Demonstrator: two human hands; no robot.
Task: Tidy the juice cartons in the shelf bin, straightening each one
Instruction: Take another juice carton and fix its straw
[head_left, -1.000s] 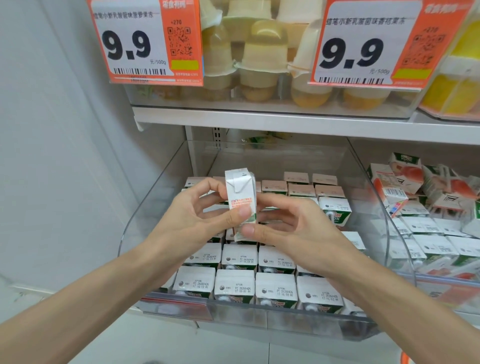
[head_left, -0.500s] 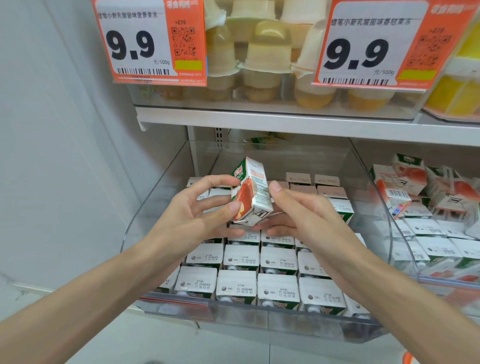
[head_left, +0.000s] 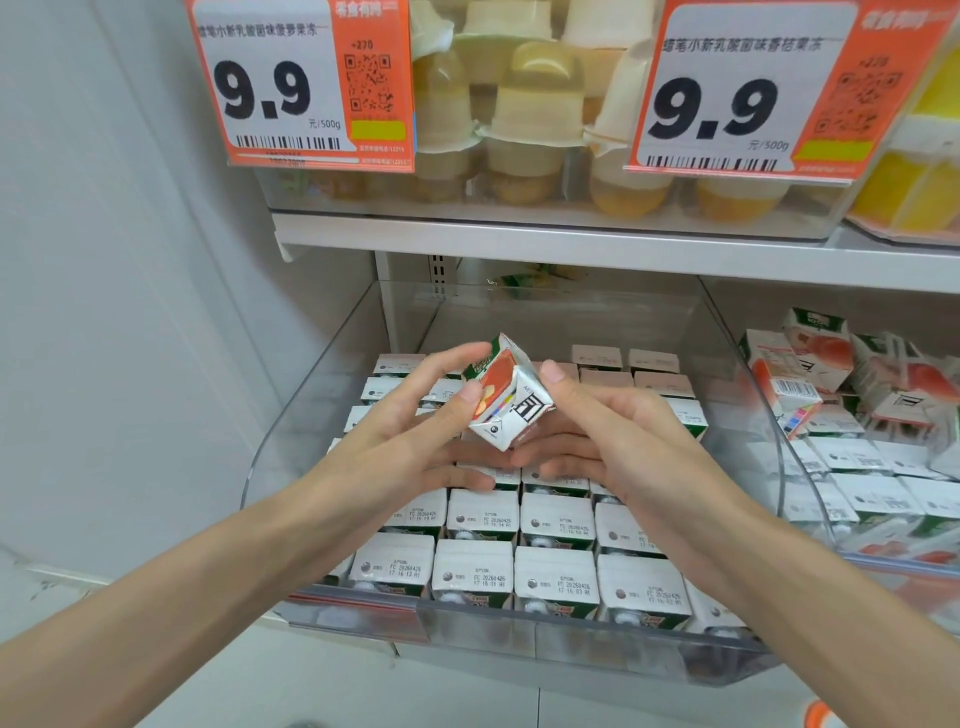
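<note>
A small juice carton (head_left: 506, 392), white with a red fruit picture and a green top, hangs tilted above the clear shelf bin (head_left: 311, 415). My left hand (head_left: 415, 421) pinches its left side between thumb and fingers. My right hand (head_left: 602, 431) holds its right side, thumb on the upper corner and fingers underneath. Below them, several cartons (head_left: 478, 571) stand upright in neat rows, white tops with date print facing me. The rows under my hands are hidden.
A second clear bin (head_left: 810, 478) to the right holds several jumbled cartons (head_left: 810, 374). A white shelf (head_left: 571, 244) above carries jelly cups (head_left: 530, 119) behind two orange 9.9 price tags (head_left: 306, 83). A grey wall (head_left: 130, 312) closes the left side.
The carton was upright a second ago. Both hands have since turned it over in the air, so it now lies tilted with its end face toward me.
</note>
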